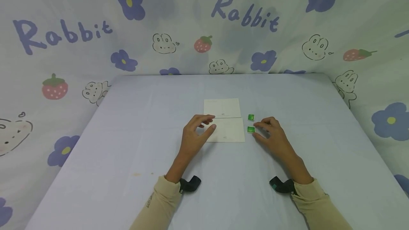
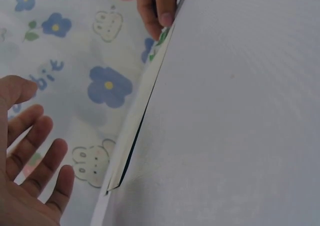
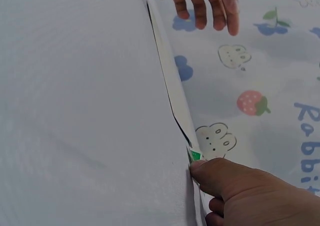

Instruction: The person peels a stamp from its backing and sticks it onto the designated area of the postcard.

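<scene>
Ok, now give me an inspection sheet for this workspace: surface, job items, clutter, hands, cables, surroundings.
Surface: white-covered table; faint brownish spots near left.
Job items: two pale panels, dark line between; two small green pieces to their right, apart from each other.
Clutter: nothing seen.
Left hand: open, holding nothing, over the panels' left side.
Right hand: thumb and finger at the nearer piece; whether gripped, cannot tell.
Cables: nothing seen; dark devices at both wrists.
Surroundings: fabric printed with rabbits, flowers, strawberries and "Rabbit".
</scene>
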Demonstrator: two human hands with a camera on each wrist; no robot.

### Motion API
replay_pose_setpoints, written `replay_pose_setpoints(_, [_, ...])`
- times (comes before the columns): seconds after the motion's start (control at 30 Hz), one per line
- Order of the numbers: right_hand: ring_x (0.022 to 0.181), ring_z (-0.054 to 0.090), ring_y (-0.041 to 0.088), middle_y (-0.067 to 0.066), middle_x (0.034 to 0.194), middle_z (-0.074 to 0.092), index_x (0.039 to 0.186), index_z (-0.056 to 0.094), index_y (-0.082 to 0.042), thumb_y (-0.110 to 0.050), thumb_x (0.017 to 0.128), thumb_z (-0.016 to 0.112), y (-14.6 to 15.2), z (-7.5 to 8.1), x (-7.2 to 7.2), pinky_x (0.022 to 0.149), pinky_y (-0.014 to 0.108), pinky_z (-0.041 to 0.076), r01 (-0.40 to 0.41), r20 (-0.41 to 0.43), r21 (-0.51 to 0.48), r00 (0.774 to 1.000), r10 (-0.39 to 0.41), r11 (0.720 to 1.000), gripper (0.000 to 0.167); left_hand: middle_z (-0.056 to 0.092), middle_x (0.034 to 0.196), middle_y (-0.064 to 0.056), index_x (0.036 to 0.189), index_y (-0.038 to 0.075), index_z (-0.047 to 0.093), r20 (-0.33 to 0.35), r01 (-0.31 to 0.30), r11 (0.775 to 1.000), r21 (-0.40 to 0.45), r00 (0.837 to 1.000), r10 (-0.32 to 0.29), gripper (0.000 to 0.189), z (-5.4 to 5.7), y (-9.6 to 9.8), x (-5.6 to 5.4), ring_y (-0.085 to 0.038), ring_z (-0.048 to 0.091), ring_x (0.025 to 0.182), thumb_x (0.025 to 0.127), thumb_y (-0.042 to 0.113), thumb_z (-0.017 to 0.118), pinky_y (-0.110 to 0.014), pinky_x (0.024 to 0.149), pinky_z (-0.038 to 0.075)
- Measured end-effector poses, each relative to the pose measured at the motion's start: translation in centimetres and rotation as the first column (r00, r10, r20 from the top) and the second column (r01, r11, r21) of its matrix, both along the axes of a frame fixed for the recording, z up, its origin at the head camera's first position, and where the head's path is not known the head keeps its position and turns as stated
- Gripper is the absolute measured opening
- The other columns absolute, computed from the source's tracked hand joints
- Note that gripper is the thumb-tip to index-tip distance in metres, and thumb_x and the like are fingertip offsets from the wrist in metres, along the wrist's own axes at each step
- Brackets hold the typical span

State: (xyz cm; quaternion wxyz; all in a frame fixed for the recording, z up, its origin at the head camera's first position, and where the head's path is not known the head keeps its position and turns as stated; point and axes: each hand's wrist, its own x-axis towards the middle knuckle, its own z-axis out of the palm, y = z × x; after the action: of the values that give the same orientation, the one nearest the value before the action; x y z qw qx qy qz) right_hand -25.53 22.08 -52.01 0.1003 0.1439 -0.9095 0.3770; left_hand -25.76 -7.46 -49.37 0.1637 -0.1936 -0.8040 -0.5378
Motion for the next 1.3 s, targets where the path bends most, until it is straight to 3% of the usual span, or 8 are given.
replay_pose_setpoints(0.33, [0.100,0.056,0.029,0.013,0.112,0.054,0.111,0.073,-0.003,-0.010,0.085,0.082,0.3,0.2,-0.3,0.084,0.046,0.050,0.023,-0.037,0.005,0.999,-0.023,1.000,0.029,0.066,0.112,0.004,0.121,0.018,0.071,0.010,0.001,1.000,0.003,1.000,-0.001,0.028,0.0,0.0,-0.5,-0.015,0.060,0.102,0.094,0.024,0.073,-0.040,0.085,0.050])
replay_pose_setpoints(0.6, [0.093,0.057,0.024,0.011,0.107,0.057,0.105,0.075,-0.005,-0.003,0.078,0.085,0.4,0.1,-0.2,0.075,0.028,0.048,0.021,-0.197,-0.050,0.980,-0.031,0.999,0.029,0.067,0.110,0.001,0.120,0.018,0.072,0.027,-0.002,1.000,0.013,1.000,0.001,0.028,-0.1,0.1,-0.3,-0.017,0.061,0.101,0.093,0.022,0.074,-0.040,0.085,0.050])
replay_pose_setpoints(0.7, [0.094,0.057,0.024,0.012,0.108,0.057,0.105,0.075,-0.004,0.000,0.076,0.086,0.5,0.3,-0.1,0.075,0.028,0.048,0.005,-0.228,-0.081,0.973,-0.024,0.997,0.031,0.067,0.110,0.000,0.121,0.018,0.072,0.025,0.003,1.000,0.020,1.000,-0.003,0.028,0.0,0.1,-0.3,-0.020,0.061,0.101,0.093,0.022,0.074,-0.043,0.085,0.050])
replay_pose_setpoints(0.9, [0.099,0.058,0.023,0.011,0.110,0.057,0.106,0.075,-0.006,-0.003,0.078,0.085,0.5,1.0,0.0,0.075,0.033,0.049,0.006,-0.230,-0.100,0.973,-0.029,0.995,0.030,0.067,0.111,0.001,0.121,0.019,0.071,0.021,0.022,0.999,0.024,1.000,-0.023,0.027,0.2,0.3,-0.5,-0.018,0.061,0.102,0.093,0.021,0.074,-0.044,0.086,0.050])
replay_pose_setpoints(1.2, [0.104,0.056,0.021,0.009,0.111,0.058,0.108,0.075,-0.005,-0.003,0.079,0.085,0.1,1.4,0.4,0.081,0.020,0.045,-0.006,-0.187,-0.195,0.982,-0.031,0.981,0.031,0.067,0.113,0.001,0.121,0.017,0.071,0.025,0.028,1.000,0.003,0.999,-0.028,0.029,-0.3,0.3,0.0,-0.015,0.062,0.103,0.093,0.021,0.074,-0.038,0.085,0.051])
replay_pose_setpoints(1.3, [0.103,0.057,0.020,0.008,0.111,0.058,0.108,0.075,-0.006,-0.003,0.078,0.085,0.0,1.4,0.5,0.081,0.022,0.046,-0.003,-0.199,-0.190,0.979,-0.036,0.982,0.031,0.067,0.114,-0.001,0.122,0.018,0.071,0.023,0.037,0.999,0.009,0.999,-0.037,0.029,-0.5,0.3,0.0,-0.015,0.061,0.103,0.093,0.023,0.074,-0.038,0.086,0.051])
